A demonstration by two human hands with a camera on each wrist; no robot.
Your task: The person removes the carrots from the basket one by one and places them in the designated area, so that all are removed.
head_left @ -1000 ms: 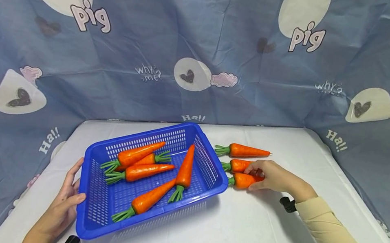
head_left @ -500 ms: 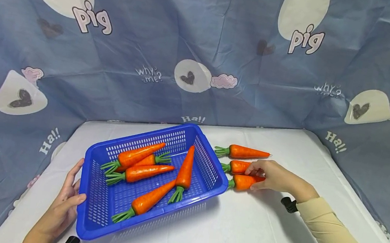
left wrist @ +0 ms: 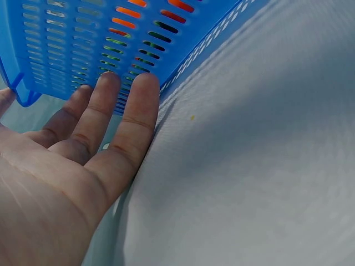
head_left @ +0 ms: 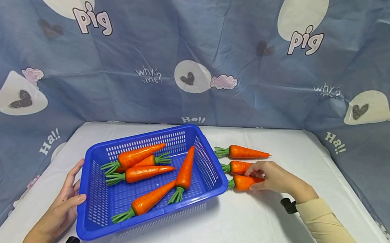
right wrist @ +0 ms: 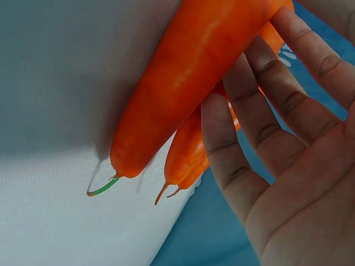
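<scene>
My left hand (head_left: pixel 62 206) holds the left end of a blue plastic basket (head_left: pixel 83 189), thumb at the rim and fingers along the outer wall. In the left wrist view the fingertips (left wrist: pixel 145 88) lie against the slotted wall of the basket. Inside it are several orange carrots with green tops, among them a carrot (head_left: pixel 185 169) by the right wall. On the white cloth to the right, my right hand (head_left: pixel 280 178) grips the nearest carrot (head_left: pixel 242 183) between thumb and fingers. Behind it lie a middle carrot (head_left: pixel 238 167), partly hidden by the fingers, and a far carrot (head_left: pixel 248 153).
A white cloth (head_left: pixel 239 234) covers the table. Behind and at both sides rises a blue printed curtain (head_left: pixel 152 50). The basket's right corner comes close to the green tops of the carrots on the cloth.
</scene>
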